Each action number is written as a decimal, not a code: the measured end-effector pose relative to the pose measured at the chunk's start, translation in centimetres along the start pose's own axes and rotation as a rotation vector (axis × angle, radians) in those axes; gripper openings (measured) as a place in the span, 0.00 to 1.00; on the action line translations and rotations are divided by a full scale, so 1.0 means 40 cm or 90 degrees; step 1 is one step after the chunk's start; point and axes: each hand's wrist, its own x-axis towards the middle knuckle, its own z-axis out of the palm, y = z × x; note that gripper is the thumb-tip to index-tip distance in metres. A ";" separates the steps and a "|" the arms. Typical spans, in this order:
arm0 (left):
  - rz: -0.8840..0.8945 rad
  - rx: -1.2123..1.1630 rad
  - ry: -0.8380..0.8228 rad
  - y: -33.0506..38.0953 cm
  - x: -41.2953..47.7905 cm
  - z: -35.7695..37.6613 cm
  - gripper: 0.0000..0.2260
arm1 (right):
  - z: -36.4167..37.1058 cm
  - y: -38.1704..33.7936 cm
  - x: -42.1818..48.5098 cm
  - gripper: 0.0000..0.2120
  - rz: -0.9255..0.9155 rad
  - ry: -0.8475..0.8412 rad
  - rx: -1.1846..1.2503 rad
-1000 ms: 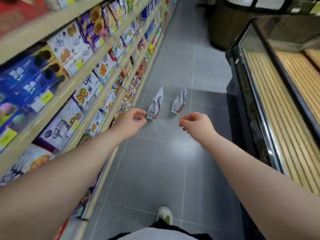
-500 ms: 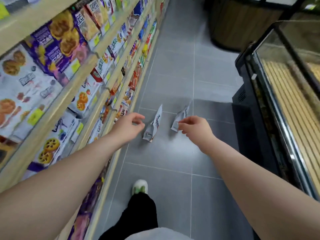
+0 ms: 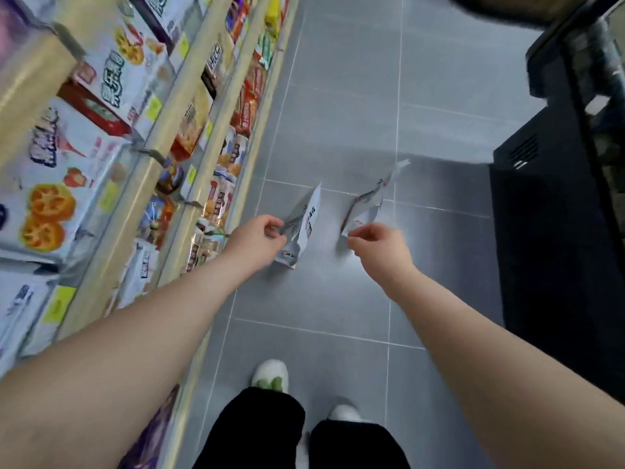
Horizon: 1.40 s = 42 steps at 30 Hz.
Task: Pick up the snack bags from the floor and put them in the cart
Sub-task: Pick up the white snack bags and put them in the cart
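Two white snack bags stand on the grey tiled floor in front of me. The left snack bag (image 3: 306, 225) is nearer the shelves, and my left hand (image 3: 258, 236) pinches its near upper edge with curled fingers. The right snack bag (image 3: 370, 204) leans away to the upper right. My right hand (image 3: 378, 247) pinches its near lower corner between thumb and fingertips. Both bags still touch the floor. No cart is in view.
Shelves of snack boxes and packets (image 3: 111, 157) run along the left side of the aisle. A black display cabinet (image 3: 554, 231) stands on the right. My feet in white shoes (image 3: 270, 375) are on the tiles below my arms.
I have bent lower and closer to the floor. Both hands moved forward from just short of the bags to their edges, and their fingers closed on them.
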 end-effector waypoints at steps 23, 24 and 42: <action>0.026 0.117 0.137 -0.389 0.502 0.521 0.09 | 0.270 0.592 0.416 0.07 -0.006 0.069 0.062; 0.030 0.121 0.150 -0.392 0.499 0.514 0.09 | 0.269 0.594 0.415 0.08 -0.004 0.071 0.054; 0.206 0.077 0.066 -0.351 0.338 0.408 0.09 | 0.315 0.487 0.443 0.12 -0.338 0.081 -0.325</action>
